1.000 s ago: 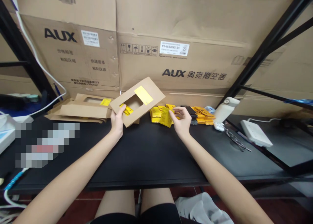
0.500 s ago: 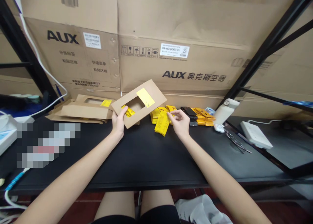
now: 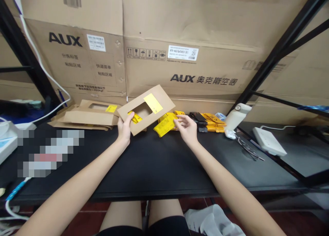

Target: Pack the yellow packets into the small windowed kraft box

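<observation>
My left hand [image 3: 124, 129] is closed on the left edge of a brown cardboard box [image 3: 164, 95], which is tilted up off the table. The box has a cut-out window and a yellow label [image 3: 153, 103]. Yellow packets [image 3: 137, 117] show in the window beside my thumb. My right hand [image 3: 188, 128] pinches one end of a flat yellow packet [image 3: 165, 125], held slanting toward the box's lower right side. Behind that packet lies a pile of yellow packets [image 3: 179, 113]; part of it is hidden.
Black packets [image 3: 198, 119] and orange packets [image 3: 212, 122] lie right of my right hand. Flattened cardboard boxes [image 3: 84, 121] are stacked at the left. A white bottle-like device [image 3: 238, 117], a white box [image 3: 269, 141] and a cable [image 3: 248, 148] are farther right. Large cartons [image 3: 205, 68] stand behind.
My right hand has turned the yellow packet from hanging downward to pointing left, closer to the box. My left hand and the box are nearly still.
</observation>
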`<state>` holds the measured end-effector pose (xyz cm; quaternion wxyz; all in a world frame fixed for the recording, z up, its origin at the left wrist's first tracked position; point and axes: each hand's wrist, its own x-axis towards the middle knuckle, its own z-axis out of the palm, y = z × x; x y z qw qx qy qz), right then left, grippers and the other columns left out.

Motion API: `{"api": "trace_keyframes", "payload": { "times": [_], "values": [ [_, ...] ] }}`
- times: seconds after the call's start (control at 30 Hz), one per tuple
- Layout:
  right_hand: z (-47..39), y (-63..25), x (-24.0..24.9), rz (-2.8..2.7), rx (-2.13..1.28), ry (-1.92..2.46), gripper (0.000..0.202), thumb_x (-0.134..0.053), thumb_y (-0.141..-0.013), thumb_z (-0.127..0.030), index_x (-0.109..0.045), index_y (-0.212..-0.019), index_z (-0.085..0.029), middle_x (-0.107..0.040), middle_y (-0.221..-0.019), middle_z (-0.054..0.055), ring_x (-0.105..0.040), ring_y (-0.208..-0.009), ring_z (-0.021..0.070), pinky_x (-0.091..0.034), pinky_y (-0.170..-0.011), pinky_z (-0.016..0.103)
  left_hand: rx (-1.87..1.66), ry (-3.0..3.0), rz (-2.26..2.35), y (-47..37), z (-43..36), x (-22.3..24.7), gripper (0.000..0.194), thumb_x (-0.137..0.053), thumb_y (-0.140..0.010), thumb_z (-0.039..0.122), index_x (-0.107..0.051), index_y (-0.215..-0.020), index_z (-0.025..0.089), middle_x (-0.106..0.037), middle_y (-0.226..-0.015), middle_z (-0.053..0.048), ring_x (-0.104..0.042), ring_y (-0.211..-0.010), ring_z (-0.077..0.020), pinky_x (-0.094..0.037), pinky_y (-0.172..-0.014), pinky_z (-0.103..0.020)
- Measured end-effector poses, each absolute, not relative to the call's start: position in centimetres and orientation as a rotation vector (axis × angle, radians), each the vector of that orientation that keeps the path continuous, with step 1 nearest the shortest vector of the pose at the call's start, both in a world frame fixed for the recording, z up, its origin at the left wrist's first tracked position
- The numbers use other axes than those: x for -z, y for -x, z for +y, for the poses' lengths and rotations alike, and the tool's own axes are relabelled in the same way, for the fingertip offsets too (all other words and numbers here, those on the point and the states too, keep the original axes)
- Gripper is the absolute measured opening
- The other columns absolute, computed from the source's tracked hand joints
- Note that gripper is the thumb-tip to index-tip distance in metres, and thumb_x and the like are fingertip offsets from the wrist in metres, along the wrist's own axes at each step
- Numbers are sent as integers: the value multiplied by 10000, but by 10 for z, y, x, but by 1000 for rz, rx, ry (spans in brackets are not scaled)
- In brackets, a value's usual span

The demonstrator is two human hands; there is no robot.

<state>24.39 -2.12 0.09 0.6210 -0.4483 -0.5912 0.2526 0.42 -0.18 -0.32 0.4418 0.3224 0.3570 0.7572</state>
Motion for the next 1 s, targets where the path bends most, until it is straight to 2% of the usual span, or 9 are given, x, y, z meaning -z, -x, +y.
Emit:
{"api": "trace_keyframes", "payload": {
  "times": [0.17,0.37,0.53,0.63,0.8,1.0],
  "values": [
    [-19,-243,1,-1394,-740,1039,514,-752,-656,-460,-621,-1040,-144,-593,-713,-1,-593,-555,96,-536,-516,224,-1872,-808,872,-4,-1,4,479,-773,-640,364,-637,-1059,174,-688,-1100,-74,-654,-983,-221,-524,-838,-319],
    [-13,-245,6,-1393,-901,1042,501,-767,-634,-397,-646,-1043,-134,-586,-754,-3,-581,-584,83,-586,-556,248,-1871,-806,863,-4,-2,4,445,-768,-650,350,-637,-1037,173,-689,-1088,-74,-656,-965,-216,-524,-830,-311],
    [-11,-249,9,-1418,-1040,1113,504,-734,-619,-174,-634,-1112,-170,-641,-933,33,-647,-660,102,-617,-623,288,-1861,-814,852,-4,-2,5,443,-764,-656,356,-642,-1040,173,-690,-1079,-75,-658,-959,-218,-525,-830,-318],
    [-11,-249,11,-1486,-1146,1150,408,-680,-612,-83,-685,-1012,-162,-683,-994,56,-657,-670,108,-610,-636,279,-1858,-816,854,-4,-1,6,444,-761,-658,358,-641,-1044,176,-690,-1082,-75,-661,-956,-220,-527,-826,-319],
    [-12,-250,11,-1546,-1208,1259,232,-652,-609,-83,-743,-815,-140,-723,-835,38,-610,-583,68,-537,-544,173,-1859,-830,861,-4,-2,5,435,-758,-662,361,-641,-1040,180,-690,-1092,-71,-659,-967,-217,-526,-835,-317],
    [-18,-249,4,-1608,-1310,1254,214,-752,-571,-155,-745,-784,-133,-699,-728,22,-593,-596,67,-494,-519,156,-1852,-834,851,-4,-1,6,452,-760,-662,363,-640,-1055,174,-689,-1098,-77,-659,-957,-212,-525,-833,-317]
  ]
}}
